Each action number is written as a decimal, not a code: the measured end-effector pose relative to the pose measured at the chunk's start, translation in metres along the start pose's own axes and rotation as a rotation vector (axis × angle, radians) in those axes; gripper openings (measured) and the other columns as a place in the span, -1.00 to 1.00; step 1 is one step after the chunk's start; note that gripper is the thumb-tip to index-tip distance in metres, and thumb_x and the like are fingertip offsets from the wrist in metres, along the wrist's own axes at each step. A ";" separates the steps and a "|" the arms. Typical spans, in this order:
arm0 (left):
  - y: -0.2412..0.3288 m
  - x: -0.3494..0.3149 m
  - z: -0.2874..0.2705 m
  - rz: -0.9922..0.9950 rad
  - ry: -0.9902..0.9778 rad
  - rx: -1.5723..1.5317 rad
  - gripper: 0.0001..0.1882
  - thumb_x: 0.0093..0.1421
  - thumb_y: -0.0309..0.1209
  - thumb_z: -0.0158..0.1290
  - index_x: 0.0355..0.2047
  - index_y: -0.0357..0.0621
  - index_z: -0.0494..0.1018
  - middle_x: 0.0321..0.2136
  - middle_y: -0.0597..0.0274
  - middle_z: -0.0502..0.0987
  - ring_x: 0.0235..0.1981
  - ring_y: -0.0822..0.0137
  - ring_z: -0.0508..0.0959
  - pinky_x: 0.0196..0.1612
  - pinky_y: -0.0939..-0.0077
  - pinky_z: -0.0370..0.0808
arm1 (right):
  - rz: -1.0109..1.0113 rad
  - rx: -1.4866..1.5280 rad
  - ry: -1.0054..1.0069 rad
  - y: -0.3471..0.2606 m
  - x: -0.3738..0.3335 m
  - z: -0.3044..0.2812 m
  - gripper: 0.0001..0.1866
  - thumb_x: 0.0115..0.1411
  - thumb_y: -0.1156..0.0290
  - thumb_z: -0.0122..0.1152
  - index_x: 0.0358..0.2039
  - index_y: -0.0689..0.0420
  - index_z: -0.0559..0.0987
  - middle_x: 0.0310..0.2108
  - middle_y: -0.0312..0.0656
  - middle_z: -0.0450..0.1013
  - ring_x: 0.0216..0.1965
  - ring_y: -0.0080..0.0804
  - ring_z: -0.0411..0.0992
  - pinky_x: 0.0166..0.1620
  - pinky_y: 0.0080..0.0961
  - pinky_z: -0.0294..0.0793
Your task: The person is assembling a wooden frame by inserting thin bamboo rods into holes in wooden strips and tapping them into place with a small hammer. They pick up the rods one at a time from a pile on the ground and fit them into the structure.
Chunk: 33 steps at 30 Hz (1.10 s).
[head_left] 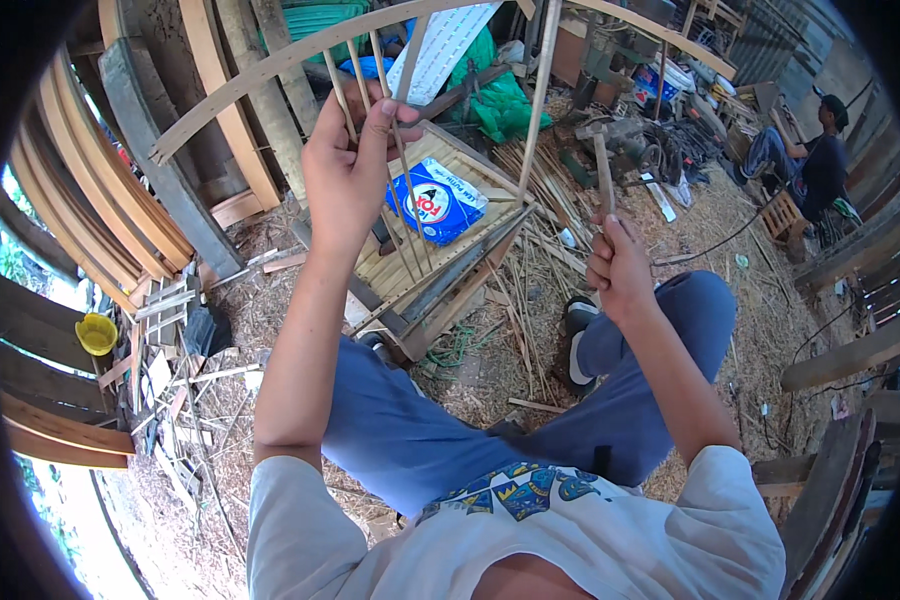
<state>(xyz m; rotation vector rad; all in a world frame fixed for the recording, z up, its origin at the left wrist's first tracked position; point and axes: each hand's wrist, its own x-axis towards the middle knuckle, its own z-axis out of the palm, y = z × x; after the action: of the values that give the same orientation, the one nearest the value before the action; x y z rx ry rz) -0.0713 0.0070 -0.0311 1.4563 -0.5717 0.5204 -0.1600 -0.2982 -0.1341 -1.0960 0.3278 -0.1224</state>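
Observation:
A curved wooden rail [270, 66] arches across the top of the head view. Several thin wooden rods [358, 74] run down from it towards a slatted wooden panel [467, 160]. My left hand [355, 150] is raised under the rail, with thumb and fingers closed around the rods. My right hand [622, 262] grips a hammer by its wooden handle [604, 172], held upright to the right of the frame. The hammer's head [592, 131] blends into the clutter behind it. On the panel lies a blue and white packet [436, 203], partly behind the rods.
Curved planks [100, 180] lean at the left, near a yellow bowl [96, 334]. Thin sticks [545, 190] and shavings cover the floor. Green plastic sheeting [502, 100] lies beyond the panel. Another person [815, 160] sits at the far right near machinery [630, 150].

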 end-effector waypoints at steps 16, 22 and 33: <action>-0.008 0.034 0.024 0.067 0.003 -0.081 -0.83 0.46 -0.41 0.00 -0.04 -0.24 0.42 -0.28 0.18 0.66 -0.33 0.36 0.71 -0.34 0.62 0.58 | -0.163 -0.111 -0.040 -0.004 -0.013 -0.003 -0.78 0.51 0.24 -0.04 -0.06 0.10 0.47 -0.62 -0.47 0.15 -0.72 -0.76 0.02 -0.66 -0.67 -0.03; -0.023 0.045 0.051 0.081 -0.010 -0.076 -0.79 0.45 -0.39 0.03 -0.01 -0.25 0.43 -0.25 0.15 0.66 -0.31 0.34 0.72 -0.32 0.60 0.61 | -0.160 -0.120 0.014 -0.004 -0.010 -0.009 -0.77 0.51 0.23 -0.03 -0.06 0.12 0.47 -0.62 -0.47 0.16 -0.72 -0.76 0.03 -0.65 -0.66 -0.02; -0.043 0.049 0.080 0.014 -0.064 -0.072 -0.82 0.46 -0.38 0.02 -0.06 -0.23 0.44 -0.30 0.16 0.67 -0.33 0.38 0.70 -0.36 0.60 0.56 | -0.141 -0.112 0.031 -0.007 -0.006 -0.021 -0.77 0.50 0.24 -0.03 -0.04 0.13 0.46 -0.63 -0.45 0.15 -0.74 -0.73 0.01 -0.69 -0.66 0.01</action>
<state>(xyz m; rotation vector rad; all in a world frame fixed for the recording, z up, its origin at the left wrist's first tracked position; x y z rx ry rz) -0.0095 -0.0761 -0.0298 1.4053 -0.6456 0.4610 -0.1719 -0.3173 -0.1355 -1.2291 0.2876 -0.2491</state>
